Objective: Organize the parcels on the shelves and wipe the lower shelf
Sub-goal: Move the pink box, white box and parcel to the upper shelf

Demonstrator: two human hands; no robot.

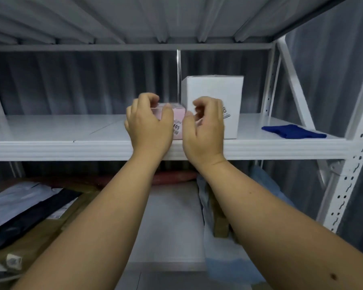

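Both hands are up at the upper shelf point(50, 141). The left hand point(149, 126) has its fingers point(166, 114) curled over the top and near face of the pink box point(179, 114), seemingly gripping it. The right hand point(205, 126) hovers just beside the box w/ fingers half-curled and nothing in them; can't tell if its thumb touches the box edge.

The pink box sits near the shelf's front edge, just left of the white box point(214, 95), close or touching. A blue cloth point(293, 131) lies well apart at the right end.

Judgement: the pink box is small, stiff card, prob. light, w/ a smooth, slightly slick finish. Best hold is 2 opposite side faces, not the label. The white box is bigger; take it w/ 2 hands at the sides.

Lower shelf point(172, 216) has soft mailer bags point(19, 206) at left and wrapped parcels point(218, 227) at right; these will flop, so support from under. Wiping not yet begun.
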